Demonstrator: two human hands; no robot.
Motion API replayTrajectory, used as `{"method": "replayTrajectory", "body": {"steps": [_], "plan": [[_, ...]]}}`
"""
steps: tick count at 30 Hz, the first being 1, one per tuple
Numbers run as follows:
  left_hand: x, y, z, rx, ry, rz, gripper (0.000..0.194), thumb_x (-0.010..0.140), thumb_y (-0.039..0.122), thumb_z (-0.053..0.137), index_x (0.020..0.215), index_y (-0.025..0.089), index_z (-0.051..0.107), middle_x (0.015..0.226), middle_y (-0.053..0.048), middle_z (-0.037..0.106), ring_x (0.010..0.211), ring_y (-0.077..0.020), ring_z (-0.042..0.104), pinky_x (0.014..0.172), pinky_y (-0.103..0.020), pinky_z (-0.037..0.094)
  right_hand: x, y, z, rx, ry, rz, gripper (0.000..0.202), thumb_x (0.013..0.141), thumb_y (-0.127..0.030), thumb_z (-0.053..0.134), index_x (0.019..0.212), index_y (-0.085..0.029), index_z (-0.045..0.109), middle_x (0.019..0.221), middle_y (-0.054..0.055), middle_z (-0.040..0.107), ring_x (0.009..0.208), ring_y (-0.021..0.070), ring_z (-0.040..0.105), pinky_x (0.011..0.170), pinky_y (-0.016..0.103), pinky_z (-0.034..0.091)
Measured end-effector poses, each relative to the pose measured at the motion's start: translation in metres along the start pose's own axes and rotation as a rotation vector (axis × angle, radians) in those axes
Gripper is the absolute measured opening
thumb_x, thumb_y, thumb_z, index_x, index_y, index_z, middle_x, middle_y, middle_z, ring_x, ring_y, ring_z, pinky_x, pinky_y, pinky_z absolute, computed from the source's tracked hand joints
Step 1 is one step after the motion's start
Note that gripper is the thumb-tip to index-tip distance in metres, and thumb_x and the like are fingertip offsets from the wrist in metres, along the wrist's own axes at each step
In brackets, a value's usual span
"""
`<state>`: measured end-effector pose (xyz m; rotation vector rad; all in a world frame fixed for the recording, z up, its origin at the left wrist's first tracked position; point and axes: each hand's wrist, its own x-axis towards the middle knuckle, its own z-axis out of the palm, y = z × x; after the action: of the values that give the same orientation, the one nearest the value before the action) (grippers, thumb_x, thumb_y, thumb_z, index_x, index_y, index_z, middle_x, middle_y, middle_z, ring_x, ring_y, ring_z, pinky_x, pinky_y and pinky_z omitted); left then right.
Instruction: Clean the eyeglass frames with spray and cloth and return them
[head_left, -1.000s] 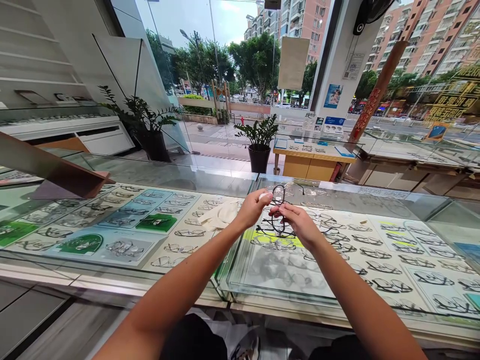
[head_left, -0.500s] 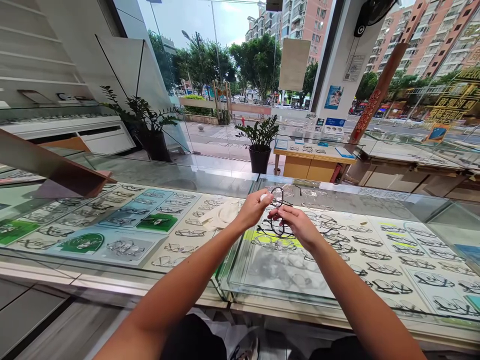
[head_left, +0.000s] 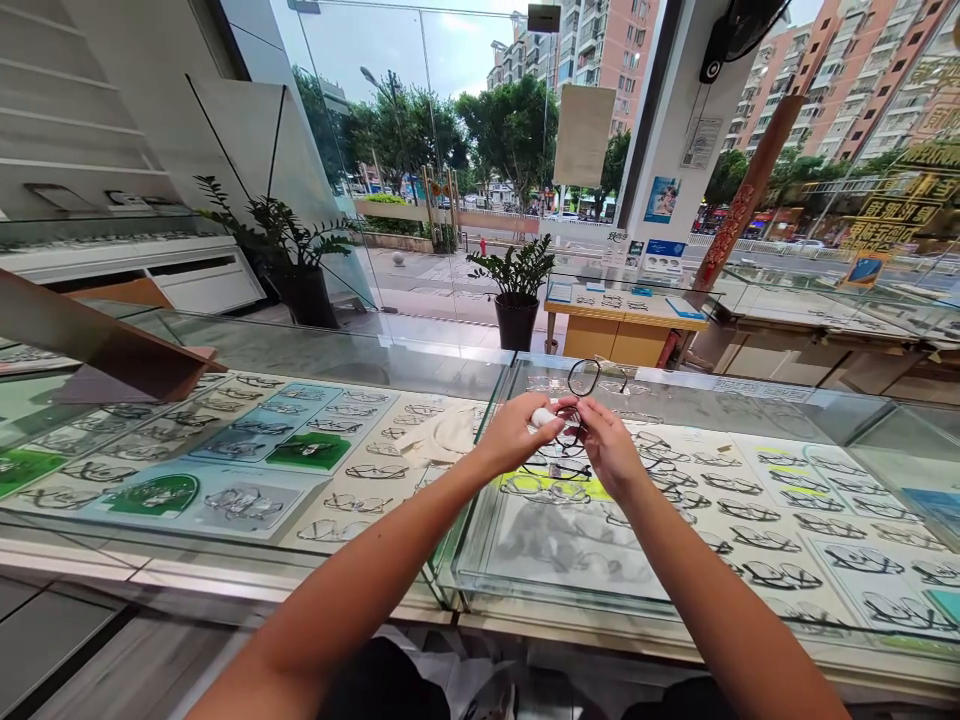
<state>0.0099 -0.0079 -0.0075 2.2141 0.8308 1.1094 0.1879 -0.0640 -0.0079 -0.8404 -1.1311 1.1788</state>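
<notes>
Above the right-hand glass display case, a pair of dark, round-rimmed eyeglasses (head_left: 584,378) is held up on edge, one rim at the top and the other lower down. My right hand (head_left: 613,448) pinches them near the middle from the right. From the left, my left hand (head_left: 517,432) closes its fingertips on the same part, close to the right fingers. A small white object (head_left: 541,417) sits at my left thumb; I cannot make out what it is. Fingers partly hide the lower rim and the bridge.
Several eyeglasses (head_left: 765,540) lie in rows inside the right case, below the glass top. The left case holds more frames (head_left: 377,471) and a cream cloth-like item (head_left: 442,432). A brown slanted panel (head_left: 112,345) stands at left. Beyond are potted plants (head_left: 516,320) and a wooden table (head_left: 622,335).
The eyeglasses have turned and tilted, with the upper rim now farther right. My left hand has moved down and right, bringing its fingertips close to my right hand's.
</notes>
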Motion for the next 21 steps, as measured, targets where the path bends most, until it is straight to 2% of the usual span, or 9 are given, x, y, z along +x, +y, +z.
{"method": "replayTrajectory", "body": {"steps": [2,5,11,14,16,18,21], "plan": [[0.000,0.001,0.000,-0.020,-0.015,0.018,0.051,0.093,0.071,0.051,0.076,0.022,0.053,0.076,-0.003,0.058,0.076,-0.0228,0.054,0.074,-0.034,0.037,0.000,-0.001,0.000,-0.006,0.002,-0.004,0.040,0.085,-0.063,0.076,0.097,-0.025,0.080,0.117,0.010,0.082,0.110,0.0287,0.072,0.086,0.038,0.055],[-0.001,0.004,-0.003,-0.038,0.027,0.025,0.051,0.092,0.071,0.053,0.080,0.022,0.058,0.081,-0.005,0.063,0.081,-0.0245,0.057,0.077,-0.035,0.039,0.000,-0.001,0.000,0.004,0.015,-0.013,0.040,0.086,-0.063,0.077,0.101,-0.026,0.079,0.118,0.010,0.082,0.110,0.0288,0.072,0.086,0.039,0.056],[-0.002,0.010,-0.008,0.066,0.029,0.049,0.044,0.091,0.065,0.057,0.082,0.022,0.057,0.080,-0.004,0.062,0.080,-0.0244,0.053,0.074,-0.035,0.035,-0.002,0.003,0.003,0.037,-0.037,-0.020,0.040,0.085,-0.064,0.079,0.100,-0.027,0.077,0.121,0.009,0.081,0.109,0.0288,0.073,0.090,0.041,0.056],[0.001,0.005,-0.016,0.056,0.054,0.019,0.046,0.092,0.066,0.056,0.081,0.022,0.057,0.082,-0.005,0.062,0.081,-0.0244,0.054,0.074,-0.035,0.035,-0.001,0.002,0.000,0.021,-0.031,-0.026,0.039,0.087,-0.062,0.077,0.104,-0.027,0.078,0.122,0.009,0.081,0.112,0.0291,0.073,0.090,0.040,0.056],[0.006,-0.005,-0.029,0.031,0.127,-0.058,0.049,0.094,0.069,0.054,0.080,0.022,0.056,0.079,-0.004,0.060,0.078,-0.0231,0.053,0.072,-0.034,0.035,0.002,-0.001,-0.006,0.021,-0.003,-0.035,0.039,0.088,-0.061,0.075,0.107,-0.027,0.079,0.124,0.010,0.081,0.114,0.0290,0.072,0.088,0.040,0.056],[0.014,-0.022,-0.046,0.033,0.255,-0.163,0.046,0.096,0.066,0.054,0.083,0.023,0.055,0.077,-0.002,0.059,0.073,-0.0215,0.052,0.070,-0.033,0.035,0.007,-0.005,-0.016,0.035,0.038,-0.053,0.039,0.088,-0.059,0.076,0.109,-0.026,0.079,0.125,0.011,0.080,0.113,0.0283,0.072,0.086,0.039,0.056],[0.026,-0.056,-0.073,0.151,0.480,-0.396,0.018,0.095,0.040,0.062,0.100,0.024,0.055,0.090,-0.003,0.066,0.087,-0.0256,0.061,0.083,-0.036,0.042,0.015,-0.008,-0.032,0.060,0.082,-0.085,0.036,0.089,-0.057,0.076,0.108,-0.026,0.079,0.124,0.010,0.081,0.111,0.0267,0.072,0.085,0.038,0.054]]}}
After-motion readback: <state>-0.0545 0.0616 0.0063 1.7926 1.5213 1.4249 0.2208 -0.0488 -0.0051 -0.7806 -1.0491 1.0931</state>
